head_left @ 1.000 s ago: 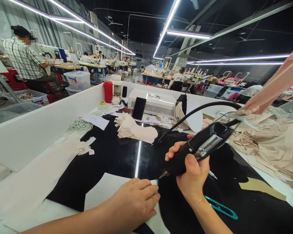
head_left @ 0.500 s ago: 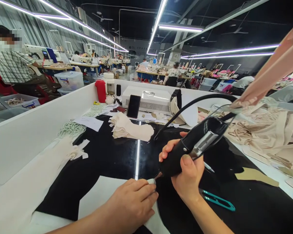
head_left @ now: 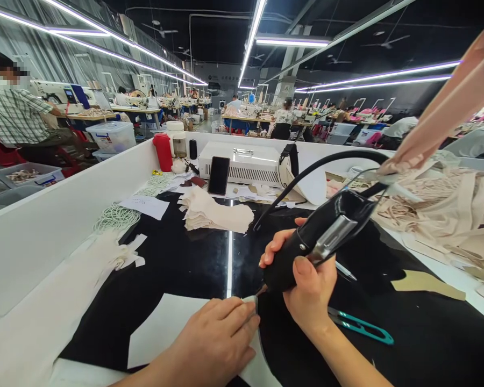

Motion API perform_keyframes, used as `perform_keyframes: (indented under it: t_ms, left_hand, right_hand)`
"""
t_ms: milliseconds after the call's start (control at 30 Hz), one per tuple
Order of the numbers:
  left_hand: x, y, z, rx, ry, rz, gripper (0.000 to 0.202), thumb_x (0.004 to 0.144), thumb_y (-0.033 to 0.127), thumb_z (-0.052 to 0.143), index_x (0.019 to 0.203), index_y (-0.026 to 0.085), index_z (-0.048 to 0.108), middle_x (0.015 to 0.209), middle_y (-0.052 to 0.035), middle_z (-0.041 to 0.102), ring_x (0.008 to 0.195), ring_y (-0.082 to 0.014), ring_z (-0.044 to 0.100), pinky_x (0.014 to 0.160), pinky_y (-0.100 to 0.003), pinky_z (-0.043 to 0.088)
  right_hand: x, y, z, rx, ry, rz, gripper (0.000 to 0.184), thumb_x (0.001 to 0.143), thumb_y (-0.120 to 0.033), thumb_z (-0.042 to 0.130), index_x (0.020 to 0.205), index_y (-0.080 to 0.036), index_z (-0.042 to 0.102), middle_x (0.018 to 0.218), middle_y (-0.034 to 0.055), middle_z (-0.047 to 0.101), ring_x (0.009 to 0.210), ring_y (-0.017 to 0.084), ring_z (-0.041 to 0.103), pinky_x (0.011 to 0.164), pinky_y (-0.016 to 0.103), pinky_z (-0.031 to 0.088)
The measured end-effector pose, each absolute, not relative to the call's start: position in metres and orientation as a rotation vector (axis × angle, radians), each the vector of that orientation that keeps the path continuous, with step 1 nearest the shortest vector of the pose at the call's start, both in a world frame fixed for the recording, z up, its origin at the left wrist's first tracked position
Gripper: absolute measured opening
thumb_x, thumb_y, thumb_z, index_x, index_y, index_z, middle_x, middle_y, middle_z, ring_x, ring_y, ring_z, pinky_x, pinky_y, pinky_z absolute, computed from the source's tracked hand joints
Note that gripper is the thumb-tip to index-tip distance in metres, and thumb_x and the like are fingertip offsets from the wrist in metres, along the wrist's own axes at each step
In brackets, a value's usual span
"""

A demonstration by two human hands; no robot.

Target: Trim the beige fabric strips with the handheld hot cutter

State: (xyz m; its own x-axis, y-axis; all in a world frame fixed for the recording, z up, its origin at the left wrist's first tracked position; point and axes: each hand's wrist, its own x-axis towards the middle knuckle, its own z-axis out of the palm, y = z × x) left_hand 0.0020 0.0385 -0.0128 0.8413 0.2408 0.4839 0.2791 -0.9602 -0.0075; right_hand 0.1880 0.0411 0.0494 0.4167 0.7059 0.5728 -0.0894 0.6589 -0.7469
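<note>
My right hand (head_left: 312, 287) is closed around a thick black corded hand tool (head_left: 284, 263) with a metal lever along its side. The thumb lies at the lower end of the lever. The tool's narrow tip points down left, close to the fingertips of my left hand (head_left: 220, 333). Those fingers are bent and held together on the curved edge of a white pattern sheet (head_left: 157, 322), which lies on the black tabletop (head_left: 201, 263). My left thumb is mostly hidden. Teal thread snips (head_left: 365, 327) and a pen (head_left: 346, 270) lie beside my right wrist.
Pale fabric pieces (head_left: 218, 213) are stacked behind my hands, before a phone (head_left: 219, 175) and a white vented box (head_left: 242, 161). Beige cloth (head_left: 439, 207) heaps at right; a pale strip (head_left: 52, 306) runs along the left. A pink cloth strip (head_left: 439, 113) ties up the tool's cord.
The view has shifted slightly. My right hand keeps its grip on the tool, and my left hand stays on the white sheet with little visible movement.
</note>
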Motion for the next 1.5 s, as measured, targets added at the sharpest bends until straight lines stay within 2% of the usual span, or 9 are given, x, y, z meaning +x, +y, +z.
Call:
perform_keyframes:
  t_ms: [200,367,667,867,1067,1233,1500]
  left_hand:
    - [0.0005,0.0379,-0.011,-2.944,-0.416,-0.719,0.033,0.112,0.035,0.054,0.135,0.014,0.064,0.142,-0.0079,0.069,0.118,-0.021,0.066,0.088,-0.031,0.054]
    - [0.001,0.038,-0.0113,-2.918,-0.424,-0.751,0.031,0.112,0.034,0.054,0.132,0.013,0.065,0.138,-0.0064,0.071,0.116,-0.0206,0.066,0.088,-0.031,0.055]
    - [-0.0003,0.0374,-0.0116,-2.943,-0.416,-0.683,0.035,0.112,0.037,0.054,0.134,0.012,0.064,0.139,-0.0091,0.071,0.117,-0.0215,0.066,0.088,-0.031,0.055]
    - [0.0014,0.0392,-0.0115,-2.906,-0.413,-0.745,0.034,0.113,0.039,0.052,0.13,0.013,0.067,0.135,-0.0054,0.073,0.114,-0.0206,0.068,0.086,-0.031,0.055]
    - [0.001,0.0387,-0.0146,-2.881,-0.418,-0.757,0.033,0.113,0.038,0.053,0.129,0.013,0.068,0.134,-0.0065,0.073,0.114,-0.0209,0.068,0.086,-0.031,0.055]
    - [0.0022,0.0362,-0.0128,-2.856,-0.408,-0.75,0.031,0.112,0.033,0.054,0.13,0.012,0.067,0.135,-0.0076,0.073,0.116,-0.0202,0.068,0.088,-0.031,0.056]
    - [0.0044,0.0358,-0.0129,-2.791,-0.378,-0.771,0.03,0.111,0.034,0.059,0.126,0.011,0.07,0.131,-0.0081,0.075,0.116,-0.0191,0.067,0.094,-0.028,0.055]
  right_hand:
    - [0.188,0.0405,0.0487,-0.722,-1.005,0.547,0.048,0.088,-0.053,0.081,0.122,-0.03,0.058,0.085,-0.0033,0.066,0.06,0.015,0.064,0.052,0.029,0.058]
    - [0.1882,0.0411,0.0488,-0.717,-1.003,0.543,0.046,0.088,-0.051,0.08,0.122,-0.03,0.058,0.085,-0.0032,0.066,0.061,0.015,0.064,0.052,0.028,0.057]
    - [0.1869,0.0408,0.0491,-0.738,-1.007,0.521,0.047,0.088,-0.054,0.08,0.121,-0.03,0.057,0.084,-0.0033,0.065,0.06,0.015,0.063,0.051,0.029,0.056]
    - [0.1886,0.0409,0.0528,-0.74,-0.987,0.528,0.046,0.088,-0.053,0.08,0.12,-0.029,0.058,0.084,-0.0034,0.066,0.06,0.015,0.063,0.052,0.03,0.056]
    - [0.1873,0.0409,0.0553,-0.726,-0.95,0.521,0.047,0.086,-0.052,0.081,0.12,-0.029,0.058,0.082,-0.0033,0.065,0.059,0.016,0.062,0.05,0.03,0.055]
    - [0.1854,0.0394,0.0518,-0.732,-0.984,0.552,0.046,0.088,-0.052,0.08,0.121,-0.03,0.059,0.084,-0.0034,0.066,0.06,0.015,0.063,0.052,0.029,0.056]
    - [0.1867,0.0392,0.0511,-0.7,-0.967,0.547,0.045,0.087,-0.049,0.082,0.121,-0.03,0.06,0.083,-0.0034,0.067,0.061,0.015,0.063,0.052,0.029,0.057]
